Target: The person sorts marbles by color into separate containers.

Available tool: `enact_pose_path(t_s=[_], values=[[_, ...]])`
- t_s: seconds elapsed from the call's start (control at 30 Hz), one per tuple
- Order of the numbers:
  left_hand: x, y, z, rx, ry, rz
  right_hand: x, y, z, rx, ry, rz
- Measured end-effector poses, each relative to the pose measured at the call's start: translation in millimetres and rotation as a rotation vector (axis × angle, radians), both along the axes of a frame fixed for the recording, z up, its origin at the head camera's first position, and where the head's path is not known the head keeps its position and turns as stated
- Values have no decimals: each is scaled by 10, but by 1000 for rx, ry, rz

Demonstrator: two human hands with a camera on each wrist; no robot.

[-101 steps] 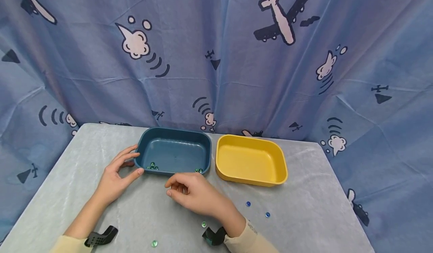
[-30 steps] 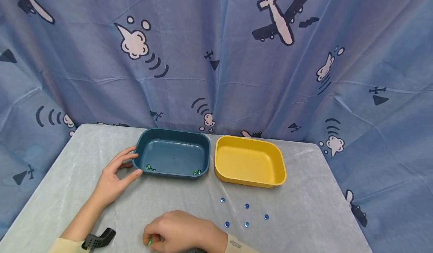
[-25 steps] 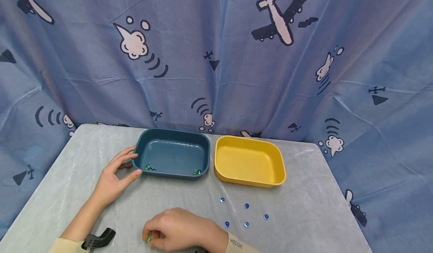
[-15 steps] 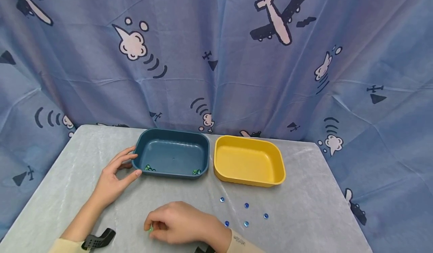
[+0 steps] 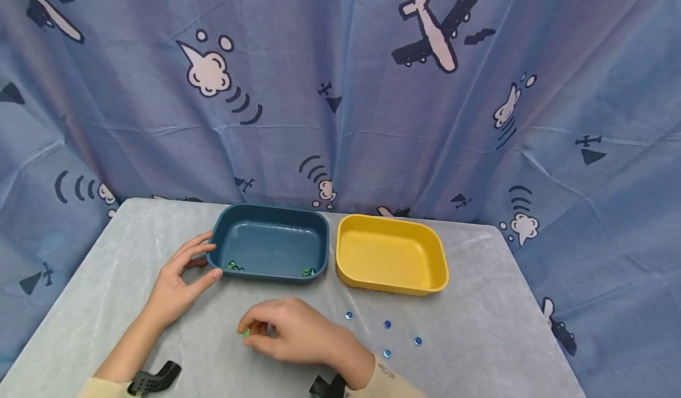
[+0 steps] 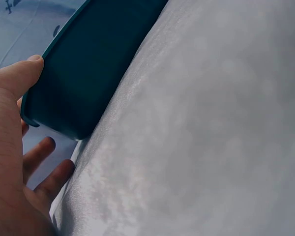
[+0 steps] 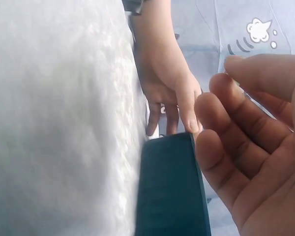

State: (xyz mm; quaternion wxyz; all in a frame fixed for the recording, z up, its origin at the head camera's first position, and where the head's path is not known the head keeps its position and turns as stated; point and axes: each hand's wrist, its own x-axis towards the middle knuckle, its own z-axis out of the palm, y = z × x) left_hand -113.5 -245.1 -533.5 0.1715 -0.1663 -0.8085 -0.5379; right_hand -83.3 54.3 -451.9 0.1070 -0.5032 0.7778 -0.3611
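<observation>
My left hand holds the left end of a dark blue plastic tray, thumb on the near rim and fingertips on the left rim. The left wrist view shows the thumb lying on the tray's edge. My right hand pinches a small green glass bead between thumb and index finger, just in front of the blue tray. In the right wrist view the bead cannot be made out. Several green beads lie along the tray's near side, in two clusters.
A yellow tray stands to the right of the blue one. Several blue glass beads are scattered on the grey tablecloth in front of it. A blue printed curtain hangs behind the table.
The right hand has reached to the table's front, taken a green bead there, and moved forward with it. The left hand has stayed at the blue tray.
</observation>
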Motion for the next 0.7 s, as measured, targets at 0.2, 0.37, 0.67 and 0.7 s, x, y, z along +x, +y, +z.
enact_pose_path(t_s=[0.2, 0.37, 0.67, 0.7], values=[[-3, 2, -5, -7, 2, 8, -63, 72, 52, -38, -59, -47], [-4, 2, 2, -6, -6, 9, -129, 152, 105, -77, -98, -106], [4, 2, 4, -2, -8, 8, -275, 241, 96, -187, -77, -208], [6, 4, 4, -1, -8, 7, -291, 252, 93, -195, -74, -225]])
